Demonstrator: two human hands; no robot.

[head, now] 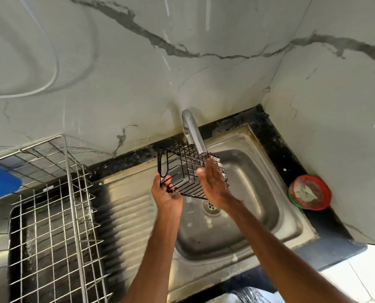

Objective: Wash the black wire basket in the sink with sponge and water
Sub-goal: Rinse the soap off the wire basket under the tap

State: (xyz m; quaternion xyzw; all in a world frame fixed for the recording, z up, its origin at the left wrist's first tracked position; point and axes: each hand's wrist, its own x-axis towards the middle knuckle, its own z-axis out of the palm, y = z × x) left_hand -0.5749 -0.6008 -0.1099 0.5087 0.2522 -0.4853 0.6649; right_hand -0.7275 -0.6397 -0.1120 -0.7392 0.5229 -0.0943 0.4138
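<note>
- We see the black wire basket point(179, 164) held over the sink point(258, 182), just under the tap point(193, 132) spout, tilted on its side; its long axis runs left to right.
- Left hand point(165, 194): grip clamped on the basket's lower left corner.
- Right hand point(214, 185): grip apart, straight fingers flat against the basket's right side.
- On the counter point(276, 145), a red-rimmed tub point(310, 192); we cannot read its label.

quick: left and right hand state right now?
Left hand: closed, gripping the black wire basket by its corner.
Right hand: open, fingers straight, flat against the basket's side.
</note>
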